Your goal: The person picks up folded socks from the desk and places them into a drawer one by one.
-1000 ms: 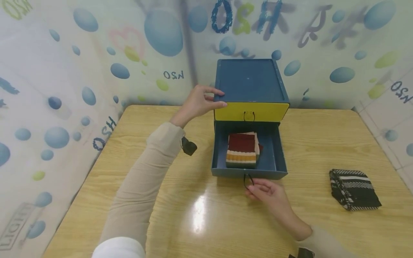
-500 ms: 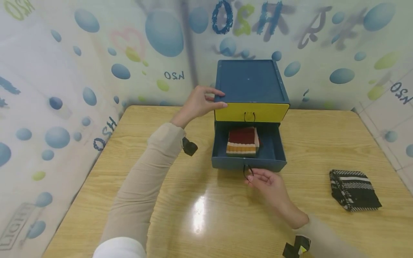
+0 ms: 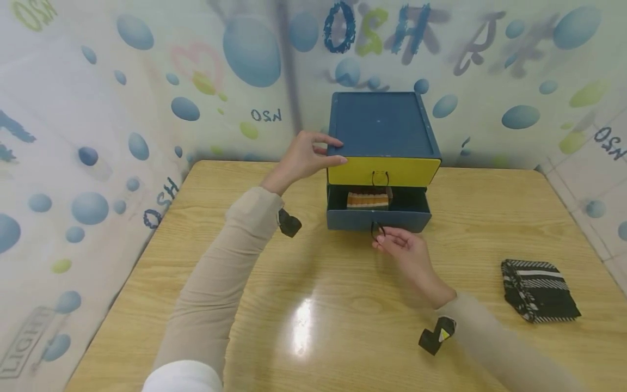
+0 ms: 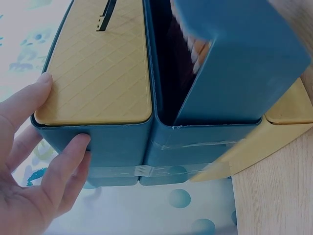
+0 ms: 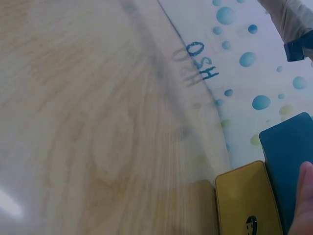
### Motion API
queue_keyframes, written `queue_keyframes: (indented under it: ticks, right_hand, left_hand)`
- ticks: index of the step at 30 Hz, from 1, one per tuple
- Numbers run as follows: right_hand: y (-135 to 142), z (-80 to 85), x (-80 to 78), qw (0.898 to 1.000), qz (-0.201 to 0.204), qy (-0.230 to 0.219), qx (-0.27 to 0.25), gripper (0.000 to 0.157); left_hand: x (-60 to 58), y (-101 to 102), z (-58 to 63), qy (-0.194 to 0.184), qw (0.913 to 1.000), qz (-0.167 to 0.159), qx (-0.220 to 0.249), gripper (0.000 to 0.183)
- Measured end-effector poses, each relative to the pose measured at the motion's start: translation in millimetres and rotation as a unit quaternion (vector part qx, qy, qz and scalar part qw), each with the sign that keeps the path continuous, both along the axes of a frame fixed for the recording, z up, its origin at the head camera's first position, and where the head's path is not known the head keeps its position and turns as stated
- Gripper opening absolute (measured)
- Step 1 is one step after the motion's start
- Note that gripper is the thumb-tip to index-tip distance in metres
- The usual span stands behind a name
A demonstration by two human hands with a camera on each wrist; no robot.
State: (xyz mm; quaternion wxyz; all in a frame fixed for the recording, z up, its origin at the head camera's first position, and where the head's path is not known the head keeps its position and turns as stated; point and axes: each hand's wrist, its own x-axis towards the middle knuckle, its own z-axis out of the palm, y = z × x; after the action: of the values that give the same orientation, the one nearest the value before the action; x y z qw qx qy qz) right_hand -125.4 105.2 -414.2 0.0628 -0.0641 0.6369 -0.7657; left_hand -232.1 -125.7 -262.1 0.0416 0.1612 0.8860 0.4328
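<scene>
A blue drawer box (image 3: 379, 122) stands at the back of the table, with a yellow upper drawer front (image 3: 384, 171) that is shut flush. Below it, the blue drawer (image 3: 343, 220) is pulled partly out, and a folded knitted cloth (image 3: 367, 200) with orange and cream bands shows inside. My left hand (image 3: 306, 158) grips the box's front left corner, also seen in the left wrist view. My right hand (image 3: 404, 247) pinches the black loop pull (image 3: 373, 231) on the blue drawer. In the right wrist view only part of that hand (image 5: 304, 203) shows.
A folded black-and-white patterned cloth (image 3: 540, 291) lies on the wooden table (image 3: 245, 326) at the right. Behind the box stands a wall covering (image 3: 245, 125) with blue dots. Another yellow drawer front (image 5: 247, 200) sits below the blue drawer in the right wrist view.
The blue drawer has slid back into the box, and my right hand has moved away from me with its loop pull. Less of the folded cloth shows. My left hand stays on the corner.
</scene>
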Motion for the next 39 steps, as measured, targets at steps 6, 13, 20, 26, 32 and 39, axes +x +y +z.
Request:
queue_keyframes:
  ticks: [6, 13, 20, 26, 32, 39]
  right_hand:
    - [-3.2, 3.5, -21.4, 1.0, -0.019, -0.023, -0.005, 0.041]
    - [-10.3, 23.9, -35.8, 0.997, -0.05, -0.063, 0.02, 0.042]
    - [-9.8, 20.7, -46.2, 0.995, -0.061, -0.081, 0.011, 0.04]
    - [-1.7, 14.2, -48.2, 0.998, -0.033, -0.043, 0.044, 0.044]
    - [6.2, -0.9, -52.1, 0.992, -0.016, -0.027, 0.121, 0.042]
    - [-1.1, -20.7, -60.4, 0.972, -0.023, -0.032, 0.234, 0.037]
  left_hand:
    - [-0.5, 0.9, 0.2, -0.004, 1.0, 0.0, 0.0, 0.036]
    - [-0.3, 1.9, 0.1, -0.004, 1.0, -0.005, 0.0, 0.036]
    - [-1.8, 2.3, -0.4, -0.004, 1.0, -0.006, 0.003, 0.036]
    - [-1.6, 2.1, 1.0, -0.003, 1.0, -0.003, 0.005, 0.035]
    - [-0.6, 1.6, 1.7, -0.002, 1.0, -0.001, 0.002, 0.035]
    - [-0.8, 0.3, -0.4, -0.002, 1.0, 0.0, 0.006, 0.035]
